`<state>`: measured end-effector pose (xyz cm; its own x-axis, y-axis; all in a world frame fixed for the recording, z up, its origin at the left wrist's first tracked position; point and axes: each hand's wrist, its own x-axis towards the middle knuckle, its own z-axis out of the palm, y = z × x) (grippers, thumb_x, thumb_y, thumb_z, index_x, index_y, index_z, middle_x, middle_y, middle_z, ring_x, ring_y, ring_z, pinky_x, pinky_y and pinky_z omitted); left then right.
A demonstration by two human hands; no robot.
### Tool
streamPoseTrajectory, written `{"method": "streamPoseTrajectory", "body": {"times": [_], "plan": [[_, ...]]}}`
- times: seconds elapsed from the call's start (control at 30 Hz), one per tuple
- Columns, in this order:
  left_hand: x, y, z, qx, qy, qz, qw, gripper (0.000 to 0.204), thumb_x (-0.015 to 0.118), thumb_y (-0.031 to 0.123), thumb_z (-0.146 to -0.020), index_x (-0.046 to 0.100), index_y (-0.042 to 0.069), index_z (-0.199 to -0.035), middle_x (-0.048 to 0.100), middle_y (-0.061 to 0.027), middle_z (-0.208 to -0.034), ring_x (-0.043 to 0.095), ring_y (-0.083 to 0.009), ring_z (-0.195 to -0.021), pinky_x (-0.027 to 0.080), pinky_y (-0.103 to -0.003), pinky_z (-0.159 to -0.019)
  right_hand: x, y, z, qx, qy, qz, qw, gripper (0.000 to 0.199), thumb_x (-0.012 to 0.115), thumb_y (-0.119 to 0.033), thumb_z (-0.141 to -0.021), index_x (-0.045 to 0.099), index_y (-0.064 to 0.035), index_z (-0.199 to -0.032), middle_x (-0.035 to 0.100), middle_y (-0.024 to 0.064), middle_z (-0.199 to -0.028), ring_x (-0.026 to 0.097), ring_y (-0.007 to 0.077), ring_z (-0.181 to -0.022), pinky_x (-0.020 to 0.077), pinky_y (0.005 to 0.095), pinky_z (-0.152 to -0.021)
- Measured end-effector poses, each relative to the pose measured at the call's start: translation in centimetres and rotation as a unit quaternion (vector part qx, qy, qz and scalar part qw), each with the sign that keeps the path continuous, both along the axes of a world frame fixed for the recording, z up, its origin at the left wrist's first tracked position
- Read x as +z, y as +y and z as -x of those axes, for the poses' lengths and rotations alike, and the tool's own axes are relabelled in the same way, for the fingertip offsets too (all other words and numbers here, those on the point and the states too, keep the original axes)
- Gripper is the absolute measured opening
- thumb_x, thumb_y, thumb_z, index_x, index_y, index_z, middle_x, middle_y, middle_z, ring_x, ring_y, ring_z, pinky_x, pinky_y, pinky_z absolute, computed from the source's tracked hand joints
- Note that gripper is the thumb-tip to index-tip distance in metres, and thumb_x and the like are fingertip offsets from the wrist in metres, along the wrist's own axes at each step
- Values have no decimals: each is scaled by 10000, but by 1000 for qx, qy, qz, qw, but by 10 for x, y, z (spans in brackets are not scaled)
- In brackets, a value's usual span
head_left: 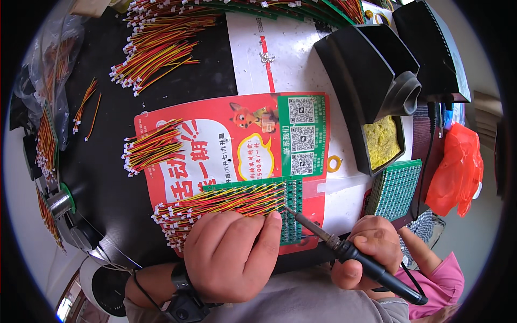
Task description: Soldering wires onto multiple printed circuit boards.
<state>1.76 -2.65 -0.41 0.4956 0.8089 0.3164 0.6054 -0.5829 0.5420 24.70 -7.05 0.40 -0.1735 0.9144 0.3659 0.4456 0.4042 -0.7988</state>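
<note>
A green circuit board panel lies on the red printed sheet before me, with rows of red and yellow wires laid across it, their white connectors toward the left. My left hand rests over these wires, thumb and forefinger pinched on a wire lead at the board; the fingertips partly hide it. In my right hand is a soldering iron, gripped by its black handle. Its tip reaches the panel just right of my left fingertips, close to the wire ends.
Wire bundles lie on the sheet, and more farther back. A black holder has a yellow cleaning pad. Stacked green boards, a red plastic bag and another person's pink sleeve are right; a solder spool stands left.
</note>
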Motion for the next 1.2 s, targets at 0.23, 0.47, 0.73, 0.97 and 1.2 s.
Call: {"method": "streamPoseTrajectory", "body": {"times": [0.23, 0.47, 0.73, 0.97, 1.2], "plan": [[0, -1, -1, 7, 20, -6, 1000, 235, 734, -11, -699, 746, -28, -933, 621, -69, -771, 596, -224, -663, 480, -346, -557, -7, -6, 0, -27, 50, -35, 998, 405, 845, -159, -815, 566, 30, -1042, 573, 62, -669, 565, 201, -553, 457, 316, -476], [1, 0, 0, 4, 10, 11, 1000, 274, 744, -63, -686, 744, -49, -960, 621, -93, -793, 592, -251, -669, 464, -358, -571, -4, -4, 0, -23, 29, -9, 999, 390, 839, -154, -809, 571, 31, -1023, 579, 69, -674, 563, 206, -550, 449, 318, -464], [-1, -1, 2, 7, 2, 8, 1000, 285, 739, -77, -678, 733, -52, -962, 617, -104, -799, 594, -263, -663, 481, -365, -580, -3, -3, 1, -15, 17, -8, 1000, 398, 844, -155, -803, 564, 27, -1019, 575, 66, -668, 549, 196, -526, 448, 311, -462], [-1, 1, 4, -3, 3, 8, 1000, 314, 721, -87, -660, 728, -63, -973, 611, -108, -797, 594, -262, -659, 476, -362, -575, -4, -1, 1, -8, 18, -9, 1000, 401, 844, -152, -802, 562, 37, -1015, 575, 64, -663, 547, 194, -521, 445, 307, -455], [-2, 3, 3, -9, -1, 14, 1000, 313, 720, -89, -659, 730, -61, -971, 614, -106, -796, 594, -259, -660, 472, -358, -574, -4, -1, 1, -12, 16, -12, 1000, 413, 853, -148, -791, 564, 41, -1018, 581, 69, -665, 551, 199, -520, 451, 310, -458]]}}
